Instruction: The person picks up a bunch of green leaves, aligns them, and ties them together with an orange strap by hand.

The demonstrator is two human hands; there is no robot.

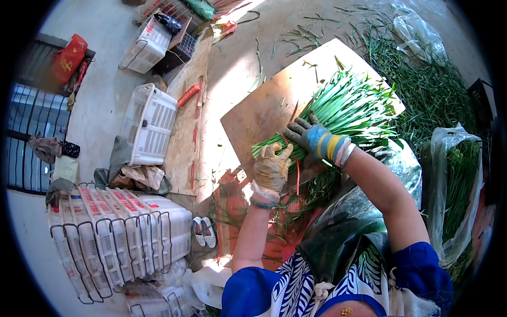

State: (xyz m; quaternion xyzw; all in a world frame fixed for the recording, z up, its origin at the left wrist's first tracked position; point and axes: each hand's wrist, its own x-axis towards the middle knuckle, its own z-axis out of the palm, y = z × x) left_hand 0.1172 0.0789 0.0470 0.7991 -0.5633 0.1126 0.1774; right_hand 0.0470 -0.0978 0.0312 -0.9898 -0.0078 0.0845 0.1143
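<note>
A bundle of long green leaves [352, 105], like garlic chives, lies across a board [257, 115], with its cut ends towards me. In a tan glove, my left hand [272, 168] curls its fingers over the cut-end side. A thin red tie [298, 178] crosses the bundle beside my left thumb, and its loose end hangs over the board's near edge. My right hand [313, 134], in a grey glove with a blue and yellow cuff, rests on top of the bundle with fingers spread. The bundle's underside is hidden.
Loose green leaves [420, 83] heap up beyond the board at right. A clear plastic bag [435, 198] of greens stands at my right. White plastic crates [119, 233] with wire handles are stacked at left, near a pair of shoes [204, 232]. Another white crate [154, 123] stands farther off.
</note>
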